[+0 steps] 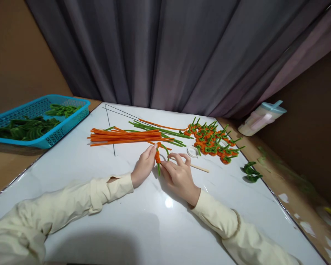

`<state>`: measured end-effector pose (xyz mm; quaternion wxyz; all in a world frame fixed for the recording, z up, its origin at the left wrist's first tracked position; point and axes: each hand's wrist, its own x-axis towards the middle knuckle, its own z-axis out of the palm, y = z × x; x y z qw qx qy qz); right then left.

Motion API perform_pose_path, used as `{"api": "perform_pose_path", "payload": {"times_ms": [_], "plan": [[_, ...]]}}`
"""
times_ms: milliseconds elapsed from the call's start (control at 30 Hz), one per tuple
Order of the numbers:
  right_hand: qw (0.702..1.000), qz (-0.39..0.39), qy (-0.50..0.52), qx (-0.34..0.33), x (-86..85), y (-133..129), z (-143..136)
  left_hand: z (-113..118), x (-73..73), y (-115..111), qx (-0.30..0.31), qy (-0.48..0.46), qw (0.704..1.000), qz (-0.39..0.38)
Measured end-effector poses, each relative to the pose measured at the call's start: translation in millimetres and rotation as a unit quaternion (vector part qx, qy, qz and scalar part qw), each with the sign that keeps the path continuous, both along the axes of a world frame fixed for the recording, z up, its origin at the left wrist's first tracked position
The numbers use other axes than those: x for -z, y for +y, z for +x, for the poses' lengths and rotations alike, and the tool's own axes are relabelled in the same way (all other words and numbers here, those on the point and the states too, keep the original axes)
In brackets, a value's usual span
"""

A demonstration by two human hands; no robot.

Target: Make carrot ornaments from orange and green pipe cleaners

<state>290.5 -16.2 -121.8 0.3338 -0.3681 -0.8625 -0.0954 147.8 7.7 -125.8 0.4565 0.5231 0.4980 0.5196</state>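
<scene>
Over the middle of the white table (143, 217), my left hand (145, 163) is closed on an orange pipe-cleaner coil (157, 156), with a green pipe cleaner (166, 149) curving out of it and a green end below. My right hand (179, 172) pinches at the lower right of the same piece; its other fingers are bent and raised. Part of the coil is hidden behind the fingers. Beside my right hand lies a thin wooden stick (200, 168). Just beyond both hands are a bundle of orange pipe cleaners (127, 136) and loose green pipe cleaners (165, 129).
Finished-looking orange coils with green stems (209, 138) cluster at back right, near a white ring-shaped lid (192, 151). A blue basket (68, 134) with green pieces stands left. Dark green curled pieces (251, 172) lie near the right edge, below a lidded cup (262, 117). Curtains (165, 55) hang behind.
</scene>
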Motion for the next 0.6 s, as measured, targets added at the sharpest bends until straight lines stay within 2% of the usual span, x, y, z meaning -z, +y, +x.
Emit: {"api": "perform_pose_path", "payload": {"times_ms": [67,233,367,600], "plan": [[1.000,-0.003,-0.005,0.002,1.0,1.3,3.7,0.3,-1.6,0.4,0.015,-0.050,0.999,-0.013],[1.000,0.008,-0.015,0.002,5.4,2.7,7.4,1.8,-10.1,-5.4,0.131,-0.160,0.977,-0.047],[1.000,0.006,-0.020,-0.005,7.9,2.8,6.6,0.6,-14.2,-7.6,0.154,-0.132,0.979,-0.030],[0.999,-0.033,0.035,-0.018,5.9,0.5,0.1,0.2,-5.0,-5.2,0.118,-0.057,0.991,0.006]]}}
